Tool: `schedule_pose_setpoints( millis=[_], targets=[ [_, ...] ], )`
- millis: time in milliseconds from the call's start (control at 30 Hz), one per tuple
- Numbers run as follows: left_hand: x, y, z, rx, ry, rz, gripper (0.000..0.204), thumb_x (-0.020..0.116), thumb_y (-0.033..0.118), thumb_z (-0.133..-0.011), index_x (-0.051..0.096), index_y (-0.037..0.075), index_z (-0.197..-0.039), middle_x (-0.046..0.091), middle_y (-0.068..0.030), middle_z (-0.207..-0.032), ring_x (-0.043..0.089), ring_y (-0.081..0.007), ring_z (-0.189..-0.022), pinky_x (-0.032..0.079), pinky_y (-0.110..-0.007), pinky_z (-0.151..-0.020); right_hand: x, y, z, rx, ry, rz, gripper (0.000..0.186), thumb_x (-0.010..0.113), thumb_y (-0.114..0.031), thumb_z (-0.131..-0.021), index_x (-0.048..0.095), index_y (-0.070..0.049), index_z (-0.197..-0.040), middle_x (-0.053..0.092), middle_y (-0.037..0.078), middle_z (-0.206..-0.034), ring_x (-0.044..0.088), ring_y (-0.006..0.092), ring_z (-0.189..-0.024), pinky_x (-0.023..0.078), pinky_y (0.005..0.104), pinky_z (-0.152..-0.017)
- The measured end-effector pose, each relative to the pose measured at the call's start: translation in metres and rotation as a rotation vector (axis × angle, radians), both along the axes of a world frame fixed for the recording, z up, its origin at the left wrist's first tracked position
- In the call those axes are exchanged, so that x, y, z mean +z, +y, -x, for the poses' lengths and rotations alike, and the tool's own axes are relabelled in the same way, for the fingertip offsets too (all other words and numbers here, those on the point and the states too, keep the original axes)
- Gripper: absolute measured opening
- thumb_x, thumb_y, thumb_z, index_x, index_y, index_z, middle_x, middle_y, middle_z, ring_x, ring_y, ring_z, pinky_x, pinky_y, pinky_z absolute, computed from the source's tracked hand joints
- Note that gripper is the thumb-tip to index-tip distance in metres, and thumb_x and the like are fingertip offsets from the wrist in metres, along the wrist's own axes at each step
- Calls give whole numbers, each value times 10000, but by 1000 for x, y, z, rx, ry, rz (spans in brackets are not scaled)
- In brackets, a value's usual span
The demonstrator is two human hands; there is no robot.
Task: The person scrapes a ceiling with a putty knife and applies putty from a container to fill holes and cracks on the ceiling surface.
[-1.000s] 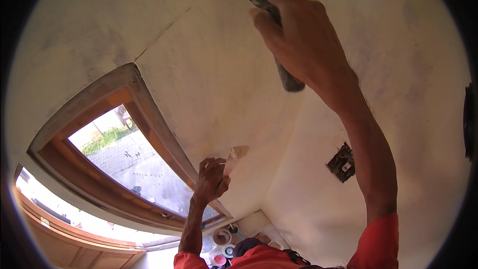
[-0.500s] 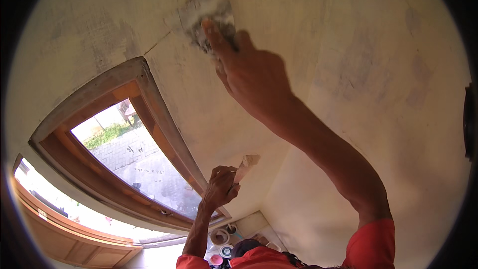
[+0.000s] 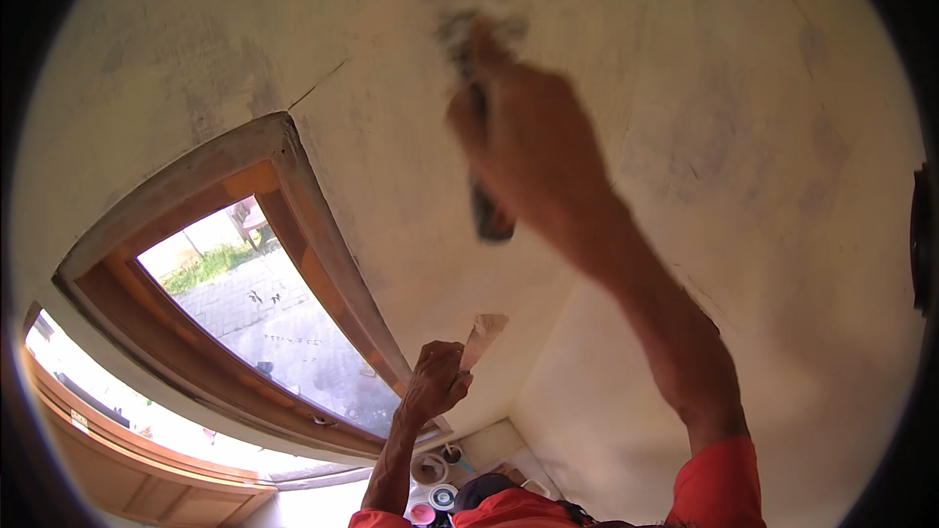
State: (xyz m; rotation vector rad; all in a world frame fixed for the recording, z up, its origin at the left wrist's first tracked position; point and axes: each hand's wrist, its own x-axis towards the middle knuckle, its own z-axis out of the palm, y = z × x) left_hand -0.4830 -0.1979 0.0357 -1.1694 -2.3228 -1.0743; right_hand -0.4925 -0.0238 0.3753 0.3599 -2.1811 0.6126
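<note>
Against the wall (image 3: 391, 186), my right hand (image 3: 543, 142) is closed around the dark handle of a putty knife (image 3: 492, 215). Its blade is smeared by motion on the wall, up and to the right of the window corner, with the index finger stretched toward it. Lower down, my left hand (image 3: 436, 381) grips a second, smaller scraper (image 3: 483, 337), whose pale blade points up and looks coated with filler. That scraper's handle is hidden in my fingers. A thin dark crack (image 3: 318, 84) runs from the window frame's upper corner up the wall.
To the left is a wooden-framed window (image 3: 284, 210), with a second window opening and wood panelling (image 3: 147, 474) below it. Several tubs, including a pink one (image 3: 423, 513), stand low down near my body. A dark object (image 3: 920, 240) sits at the far right edge.
My right hand and its putty knife have moved to the right, away from the crack, and the dark handle now shows. My left hand with its scraper has shifted only slightly.
</note>
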Motion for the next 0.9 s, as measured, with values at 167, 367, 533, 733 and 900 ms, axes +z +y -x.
schedule_pose_setpoints(
  millis=[167, 367, 533, 733, 900],
  targets=[
    [-11, 8, 4, -29, -2, 49, 227, 658, 164, -786, 614, -9, -927, 645, -159, -987, 574, -328, -1037, 392, -454, -973, -68, -20, -36, -30, -83, -347, 572, 591, -181, -889, 442, 65, -1384, 591, 185, -778, 627, 317, -581, 520, 417, -528],
    [-11, 4, -1, -20, -12, 9, 224, 661, 170, -798, 610, -12, -916, 645, -168, -998, 575, -330, -1032, 393, -452, -976, 3, 14, -16, 3, 30, -145, 545, 583, -193, -894, 463, 77, -1352, 612, 199, -794, 626, 304, -542, 531, 413, -519],
    [-12, 9, -4, -15, -31, 9, 228, 663, 165, -795, 608, -18, -920, 640, -175, -1037, 571, -329, -1042, 392, -447, -979, -31, -26, -10, -56, 154, -363, 557, 606, -171, -872, 483, 32, -1376, 607, 174, -740, 614, 259, -527, 502, 367, -483],
    [-14, 0, -12, 14, -27, 24, 234, 671, 157, -785, 608, -21, -921, 636, -184, -1047, 574, -335, -1028, 399, -448, -970, -68, -22, -40, 75, -226, -556, 669, 652, -201, -865, 394, -27, -1458, 554, 145, -829, 551, 204, -464, 448, 347, -394],
    [-18, 10, -13, -11, -14, -17, 215, 680, 140, -776, 599, -18, -897, 636, -184, -1042, 577, -341, -1005, 410, -448, -955, -56, -35, 13, 35, 367, -418, 683, 667, -127, -799, 449, -20, -1438, 542, 132, -868, 564, 134, -465, 438, 279, -351]
  ],
)
